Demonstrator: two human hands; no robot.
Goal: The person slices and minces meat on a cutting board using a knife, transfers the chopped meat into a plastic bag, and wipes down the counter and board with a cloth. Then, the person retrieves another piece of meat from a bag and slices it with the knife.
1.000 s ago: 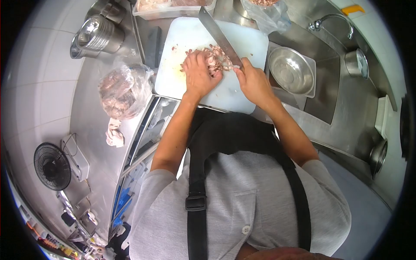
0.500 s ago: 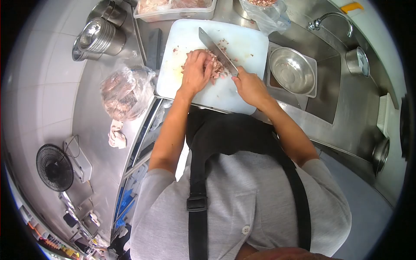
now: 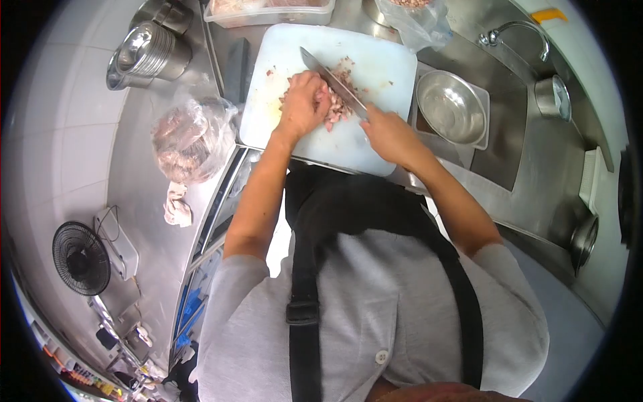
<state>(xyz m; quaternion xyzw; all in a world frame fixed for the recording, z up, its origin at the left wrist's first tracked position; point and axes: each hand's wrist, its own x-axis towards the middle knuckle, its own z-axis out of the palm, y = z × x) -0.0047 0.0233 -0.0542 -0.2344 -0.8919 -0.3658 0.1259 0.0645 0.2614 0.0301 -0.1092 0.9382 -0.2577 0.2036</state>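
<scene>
A white cutting board (image 3: 268, 60) carries a pile of chopped pinkish meat (image 3: 336, 111), with small bits scattered around it. Pressed onto the left part of the pile is my left hand (image 3: 304, 102), its fingers curled over the meat and their tips partly hidden. My right hand (image 3: 390, 135) grips a knife (image 3: 331, 79) by its handle, which the fingers cover. The long blade slants up and left across the board, along the far side of the meat and close to my left fingers. Whether its edge touches the board, I cannot tell.
A steel bowl (image 3: 451, 108) sits by the sink on the right, below a faucet (image 3: 516, 28). Left of the board are a bag of meat (image 3: 187, 141), a dark grey block (image 3: 236, 72) and stacked steel bowls (image 3: 153, 55). A plastic tub (image 3: 268, 16) stands behind.
The knife blade has shifted a little left, with its tip nearer my left hand. My left hand stays on the meat, and the view has moved slightly.
</scene>
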